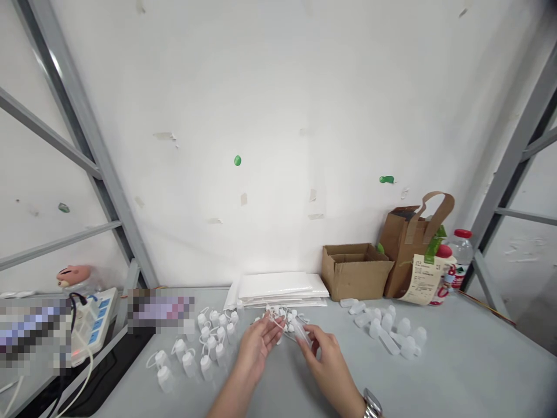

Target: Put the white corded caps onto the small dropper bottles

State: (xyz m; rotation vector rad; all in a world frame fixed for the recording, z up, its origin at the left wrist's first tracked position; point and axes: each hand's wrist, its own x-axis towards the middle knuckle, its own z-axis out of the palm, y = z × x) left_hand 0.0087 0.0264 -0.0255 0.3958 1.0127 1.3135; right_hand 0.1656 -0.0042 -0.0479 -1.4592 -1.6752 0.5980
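Observation:
My left hand (256, 343) pinches a small white cap with a thin loop strap over the grey table (456, 360). My right hand (324, 354), with a watch at the wrist, grips a small clear plastic bottle (300, 331) lying on its side between the fingers. The two hands almost meet above a little heap of white caps (282, 316). Several capped small bottles (209, 348) stand to the left of my left hand. Several uncapped clear bottles (387, 328) lie to the right of my right hand.
A stack of white bags (278, 288) lies against the wall behind the caps. An open cardboard box (354, 270), a brown paper bag (409, 244) with a receipt and a red-capped drink bottle (459, 252) stand at the back right. A power strip (93, 316) sits at the left.

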